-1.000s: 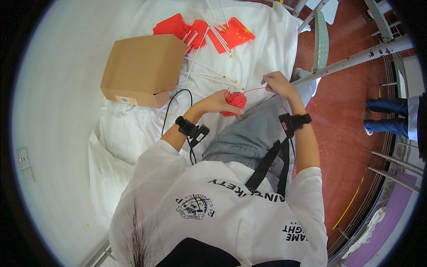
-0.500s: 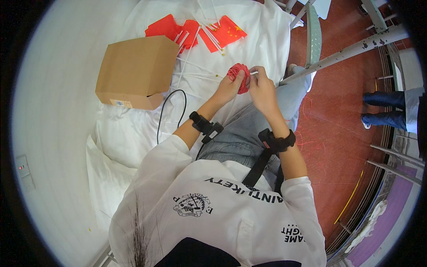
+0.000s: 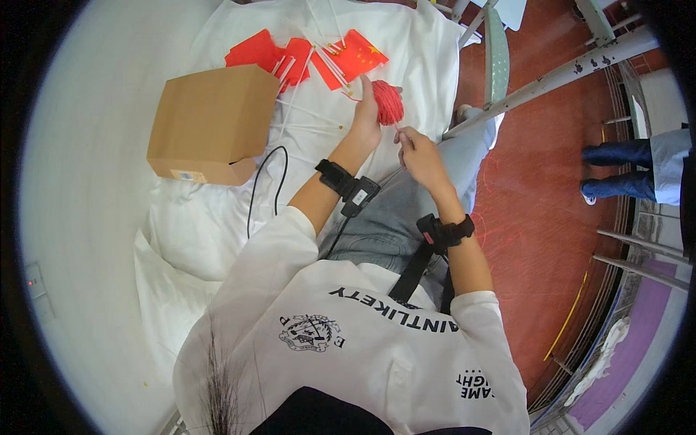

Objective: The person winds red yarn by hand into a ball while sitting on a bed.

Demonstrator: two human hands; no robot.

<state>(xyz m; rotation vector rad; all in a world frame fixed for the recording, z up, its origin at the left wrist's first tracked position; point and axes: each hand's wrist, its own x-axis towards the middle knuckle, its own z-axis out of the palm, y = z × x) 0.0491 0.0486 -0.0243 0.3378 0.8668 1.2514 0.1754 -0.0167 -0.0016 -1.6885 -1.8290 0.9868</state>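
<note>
Brown cardboard box (image 3: 210,119), closed shape, lying on rumpled white cloth (image 3: 185,210). Just right of box, thin black cable (image 3: 251,206), looped. Beyond box, small red flags (image 3: 255,51) on slim white sticks, lying in loose cluster. Left hand (image 3: 368,119) curled around round red yarn ball (image 3: 389,103), ball raised in front of person, near flags. Right hand (image 3: 422,156) just below ball, fingers closed on thin red strand (image 3: 397,129) running from it. Farther right, reddish-brown floor (image 3: 544,225) with loose red threads; at far right, bystander's dark-blue trousers (image 3: 620,156).
</note>
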